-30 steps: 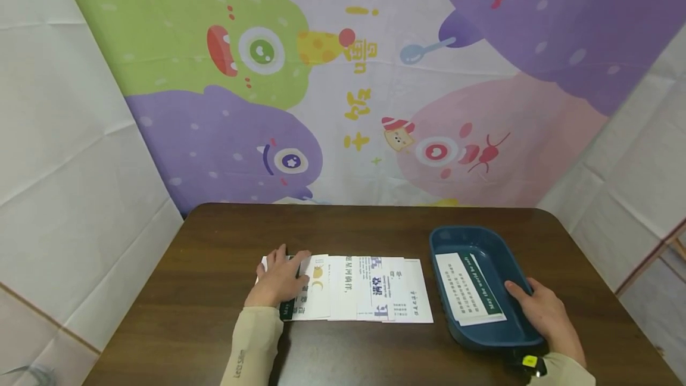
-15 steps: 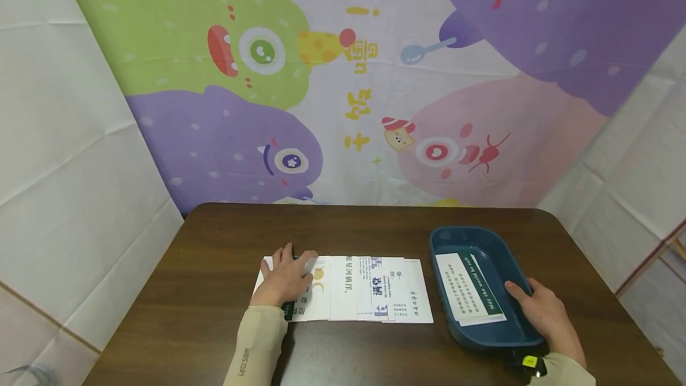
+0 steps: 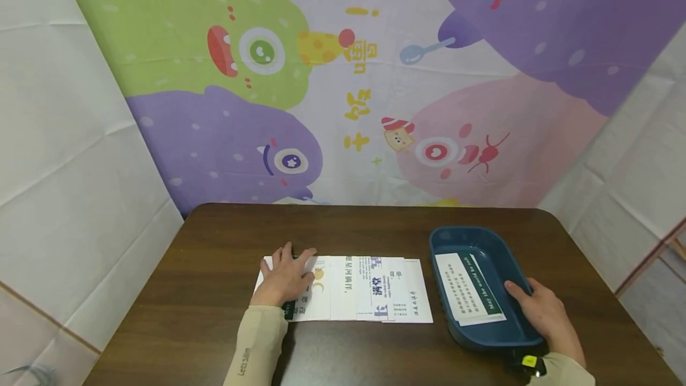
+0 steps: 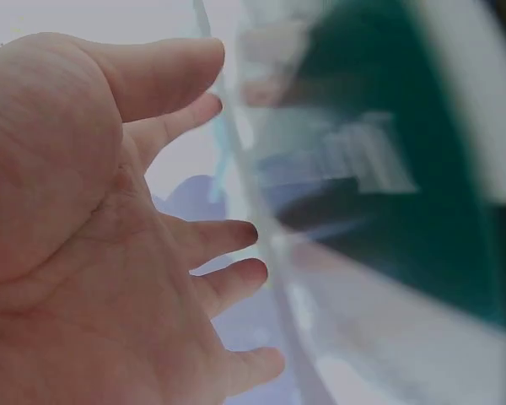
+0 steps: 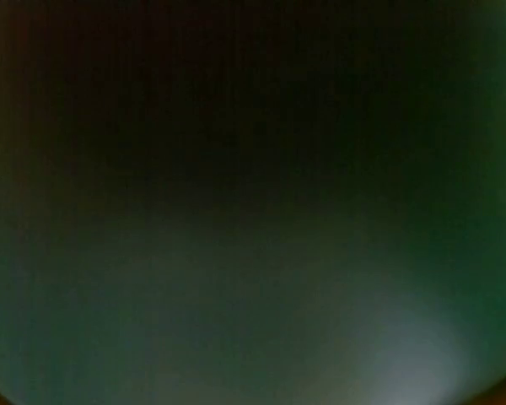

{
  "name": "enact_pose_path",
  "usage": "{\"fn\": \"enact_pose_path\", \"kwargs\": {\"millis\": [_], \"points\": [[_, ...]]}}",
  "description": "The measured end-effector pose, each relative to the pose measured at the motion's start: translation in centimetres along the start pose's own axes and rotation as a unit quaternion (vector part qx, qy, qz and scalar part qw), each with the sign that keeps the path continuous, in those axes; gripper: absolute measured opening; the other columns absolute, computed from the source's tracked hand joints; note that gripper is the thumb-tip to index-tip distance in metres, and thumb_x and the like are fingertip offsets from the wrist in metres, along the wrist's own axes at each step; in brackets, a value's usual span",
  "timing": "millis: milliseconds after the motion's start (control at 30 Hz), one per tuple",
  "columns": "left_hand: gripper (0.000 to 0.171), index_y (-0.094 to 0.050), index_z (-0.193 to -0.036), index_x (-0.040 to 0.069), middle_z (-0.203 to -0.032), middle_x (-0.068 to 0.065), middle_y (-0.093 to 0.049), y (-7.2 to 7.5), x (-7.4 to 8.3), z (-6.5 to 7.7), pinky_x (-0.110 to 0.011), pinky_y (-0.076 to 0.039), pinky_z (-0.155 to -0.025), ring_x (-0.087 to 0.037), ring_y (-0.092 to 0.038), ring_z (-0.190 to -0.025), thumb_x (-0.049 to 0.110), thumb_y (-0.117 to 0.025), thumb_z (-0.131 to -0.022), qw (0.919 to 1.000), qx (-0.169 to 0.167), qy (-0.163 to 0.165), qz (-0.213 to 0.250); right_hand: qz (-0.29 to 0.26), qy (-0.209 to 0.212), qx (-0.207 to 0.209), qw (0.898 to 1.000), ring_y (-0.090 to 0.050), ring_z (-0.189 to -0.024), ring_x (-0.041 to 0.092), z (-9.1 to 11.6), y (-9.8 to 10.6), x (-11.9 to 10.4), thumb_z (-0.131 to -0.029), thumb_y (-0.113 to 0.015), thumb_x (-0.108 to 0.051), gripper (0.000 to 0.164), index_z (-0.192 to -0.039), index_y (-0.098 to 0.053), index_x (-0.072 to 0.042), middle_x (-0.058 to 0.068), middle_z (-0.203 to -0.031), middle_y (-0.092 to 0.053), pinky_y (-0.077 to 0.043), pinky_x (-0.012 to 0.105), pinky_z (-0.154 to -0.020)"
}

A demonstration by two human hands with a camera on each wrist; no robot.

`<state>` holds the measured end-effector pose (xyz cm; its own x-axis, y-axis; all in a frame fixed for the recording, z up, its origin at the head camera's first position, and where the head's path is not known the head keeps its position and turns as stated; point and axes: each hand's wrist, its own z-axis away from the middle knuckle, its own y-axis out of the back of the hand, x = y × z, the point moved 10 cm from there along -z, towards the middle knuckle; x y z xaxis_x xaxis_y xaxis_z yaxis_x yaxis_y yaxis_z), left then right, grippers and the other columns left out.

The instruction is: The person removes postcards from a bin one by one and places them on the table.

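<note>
My left hand [image 3: 284, 280], fingers spread, rests on the left end of an overlapping row of white printed cards [image 3: 343, 290]. Part of a dark green band shows beneath it. In the left wrist view the fingertips [image 4: 251, 274] reach a blurred, glossy card surface [image 4: 388, 186] with green and white areas. My right hand [image 3: 546, 314] grips the right rim of a dark blue tray [image 3: 482, 237], thumb over the inner side. Inside the tray lies a small stack of cards [image 3: 468, 290], the top one white, with a green strip beside it. The right wrist view is dark and blurred.
The brown wooden table [image 3: 343, 356] has rounded far corners. Behind it hangs a cloth [image 3: 348, 165] printed with cartoon monsters, with white sheets at both sides. The tray stands just right of the card row.
My left hand has slid slightly to the right over the cards, mostly in the first half second. The right hand and the tray have stayed in place.
</note>
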<state>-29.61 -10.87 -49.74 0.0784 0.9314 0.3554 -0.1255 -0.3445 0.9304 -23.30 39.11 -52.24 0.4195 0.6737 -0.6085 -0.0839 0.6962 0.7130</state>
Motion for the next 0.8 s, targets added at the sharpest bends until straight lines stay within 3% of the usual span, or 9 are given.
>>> {"fn": "enact_pose_path", "kwargs": {"millis": [133, 233, 333, 433, 500, 567, 633, 733, 800], "points": [[0.057, -0.038, -0.149, 0.021, -0.155, -0.032, -0.022, 2.5, 3.2, 1.2, -0.079, -0.011, -0.104, -0.05, -0.019, -0.14, 0.033, -0.058, -0.097, 0.9985, 0.039, -0.037, -0.015, -0.001, 0.001, 0.002, 1.0, -0.05, -0.105, 0.05, 0.1, 0.0, -0.1, -0.095, -0.037, -0.066, 0.097, -0.142, -0.022, 0.017, 0.044, -0.129, -0.041, -0.041, 0.068, -0.094], [0.056, -0.042, -0.145, 0.015, -0.152, -0.03, -0.032, 4.1, 9.1, 3.1, -0.072, -0.02, -0.108, -0.046, -0.029, -0.138, 0.033, -0.06, -0.096, 0.9905, 0.075, -0.109, -0.036, -0.002, 0.002, 0.001, 1.0, -0.05, -0.105, 0.05, 0.1, 0.0, -0.2, -0.095, -0.037, -0.066, 0.097, -0.141, -0.022, 0.017, 0.044, -0.129, -0.042, -0.04, 0.068, -0.095], [0.051, -0.049, -0.141, 0.015, -0.145, -0.019, -0.048, 3.4, 17.5, 5.3, -0.057, -0.036, -0.108, -0.035, -0.046, -0.13, 0.032, -0.062, -0.095, 0.9697, 0.084, -0.226, -0.039, 0.001, 0.002, 0.005, 1.0, -0.05, -0.105, 0.05, 0.0, 0.1, -0.1, -0.096, -0.036, -0.065, 0.095, -0.141, -0.022, 0.017, 0.044, -0.129, -0.042, -0.039, 0.069, -0.096], [0.044, -0.054, -0.137, 0.019, -0.134, -0.006, -0.06, 0.7, 25.9, 6.6, -0.038, -0.05, -0.098, -0.018, -0.059, -0.116, 0.031, -0.061, -0.095, 0.9383, 0.056, -0.34, -0.026, 0.007, 0.006, 0.007, 1.0, -0.051, -0.105, 0.05, -0.1, 0.3, 0.0, -0.096, -0.036, -0.064, 0.093, -0.141, -0.024, 0.017, 0.044, -0.128, -0.043, -0.04, 0.069, -0.095], [0.039, -0.057, -0.134, 0.022, -0.128, 0.001, -0.064, -1.5, 30.3, 6.4, -0.03, -0.053, -0.091, -0.01, -0.061, -0.107, 0.033, -0.058, -0.097, 0.9208, 0.044, -0.386, -0.037, 0.014, 0.021, 0.011, 1.0, -0.052, -0.104, 0.05, -0.2, 0.5, -0.1, -0.097, -0.036, -0.063, 0.09, -0.139, -0.027, 0.016, 0.044, -0.127, -0.045, -0.041, 0.068, -0.093], [0.037, -0.058, -0.132, 0.025, -0.124, 0.005, -0.065, -3.7, 33.0, 5.4, -0.033, -0.05, -0.098, -0.007, -0.061, -0.106, 0.034, -0.056, -0.097, 0.9112, 0.049, -0.401, -0.078, 0.02, 0.037, 0.014, 0.999, -0.053, -0.102, 0.05, -0.2, 0.6, -0.3, -0.098, -0.036, -0.061, 0.087, -0.137, -0.03, 0.016, 0.045, -0.125, -0.047, -0.043, 0.066, -0.09], [0.038, -0.058, -0.132, 0.028, -0.125, 0.005, -0.065, -5.9, 34.3, 4.0, -0.043, -0.041, -0.108, -0.009, -0.06, -0.11, 0.037, -0.058, -0.095, 0.9125, 0.051, -0.387, -0.123, 0.026, 0.047, 0.015, 0.998, -0.054, -0.102, 0.05, -0.2, 0.6, -0.4, -0.099, -0.036, -0.058, 0.084, -0.135, -0.033, 0.017, 0.045, -0.124, -0.048, -0.044, 0.065, -0.088], [0.048, -0.055, -0.133, 0.032, -0.13, 0.003, -0.062, -8.5, 34.2, 2.1, -0.057, -0.023, -0.115, -0.015, -0.055, -0.12, 0.05, -0.062, -0.089, 0.9218, 0.041, -0.336, -0.19, 0.022, 0.046, 0.013, 0.999, -0.055, -0.1, 0.048, -0.2, 0.6, -0.5, -0.098, -0.037, -0.058, 0.084, -0.136, -0.033, 0.016, 0.044, -0.124, -0.049, -0.046, 0.062, -0.086], [0.062, -0.051, -0.138, 0.033, -0.135, -0.003, -0.059, -9.6, 33.9, 1.3, -0.056, -0.019, -0.116, -0.02, -0.051, -0.126, 0.063, -0.06, -0.084, 0.924, 0.029, -0.308, -0.225, 0.018, 0.043, 0.013, 0.999, -0.056, -0.1, 0.047, -0.2, 0.7, -0.6, -0.098, -0.037, -0.059, 0.085, -0.137, -0.031, 0.016, 0.044, -0.124, -0.049, -0.046, 0.063, -0.086]]}}
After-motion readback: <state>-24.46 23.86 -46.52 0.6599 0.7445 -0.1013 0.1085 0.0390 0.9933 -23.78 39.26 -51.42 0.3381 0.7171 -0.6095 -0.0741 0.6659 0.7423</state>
